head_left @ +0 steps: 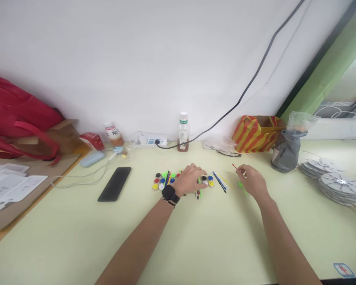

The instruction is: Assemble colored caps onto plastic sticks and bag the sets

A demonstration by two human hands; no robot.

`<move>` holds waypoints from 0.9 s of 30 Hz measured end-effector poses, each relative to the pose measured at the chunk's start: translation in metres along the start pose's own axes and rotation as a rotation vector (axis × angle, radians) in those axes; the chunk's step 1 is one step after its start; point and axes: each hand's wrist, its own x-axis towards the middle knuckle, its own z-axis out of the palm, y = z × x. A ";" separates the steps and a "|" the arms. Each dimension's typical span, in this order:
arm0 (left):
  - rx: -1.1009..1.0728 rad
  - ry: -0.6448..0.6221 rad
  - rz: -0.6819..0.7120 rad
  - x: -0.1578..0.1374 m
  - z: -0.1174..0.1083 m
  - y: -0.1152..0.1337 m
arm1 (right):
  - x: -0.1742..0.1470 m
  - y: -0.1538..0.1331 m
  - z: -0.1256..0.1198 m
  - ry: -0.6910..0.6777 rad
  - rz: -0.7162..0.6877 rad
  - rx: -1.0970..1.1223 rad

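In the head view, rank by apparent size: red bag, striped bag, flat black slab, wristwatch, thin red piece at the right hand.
Largest to smallest:
1. Red bag, cut off by the frame
2. Striped bag
3. Flat black slab
4. Wristwatch
5. Thin red piece

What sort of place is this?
Looks like an indoor work table against a wall, perhaps in a small workshop or office: a power strip, small colored round pieces laid in rows, and stacks of thin gray discs.
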 end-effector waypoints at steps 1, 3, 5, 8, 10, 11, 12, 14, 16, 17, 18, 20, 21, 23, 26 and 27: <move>-0.007 0.010 0.004 0.000 -0.002 0.001 | -0.001 -0.001 0.000 0.022 -0.012 0.010; -0.023 0.027 0.016 0.000 -0.005 0.002 | -0.002 -0.002 -0.001 0.048 -0.036 0.022; -0.043 0.046 0.030 0.000 -0.006 0.004 | -0.002 -0.003 -0.003 0.090 -0.056 0.038; -0.097 0.106 0.038 0.001 -0.007 0.007 | 0.001 -0.007 -0.008 0.248 -0.064 0.120; -0.159 0.162 0.038 0.002 -0.008 0.010 | 0.003 -0.014 -0.012 0.337 -0.050 0.259; -0.196 0.191 0.039 0.002 -0.009 0.012 | 0.003 -0.019 -0.015 0.336 -0.042 0.363; -0.235 0.216 0.040 0.002 -0.010 0.015 | 0.002 -0.025 -0.017 0.294 -0.036 0.485; -0.320 0.242 0.044 0.002 -0.013 0.022 | -0.003 -0.042 -0.020 0.098 -0.039 0.742; -0.404 0.234 0.045 0.002 -0.016 0.028 | -0.011 -0.061 -0.022 -0.163 -0.058 0.935; -0.439 0.220 0.047 0.002 -0.018 0.031 | -0.015 -0.071 -0.022 -0.284 -0.064 1.000; -0.469 0.199 0.054 0.002 -0.019 0.034 | -0.018 -0.080 -0.022 -0.375 -0.065 1.051; -0.517 0.152 0.078 0.002 -0.020 0.036 | -0.025 -0.094 -0.022 -0.490 -0.058 1.109; -0.537 0.129 0.090 0.002 -0.020 0.037 | -0.027 -0.098 -0.023 -0.517 -0.052 1.121; -0.559 0.101 0.107 0.002 -0.019 0.036 | -0.029 -0.103 -0.025 -0.550 -0.054 1.117; -0.547 0.091 0.117 0.001 -0.015 0.035 | -0.030 -0.102 -0.025 -0.609 -0.085 1.043; -0.539 0.083 0.119 0.001 -0.014 0.034 | -0.029 -0.100 -0.023 -0.609 -0.095 1.006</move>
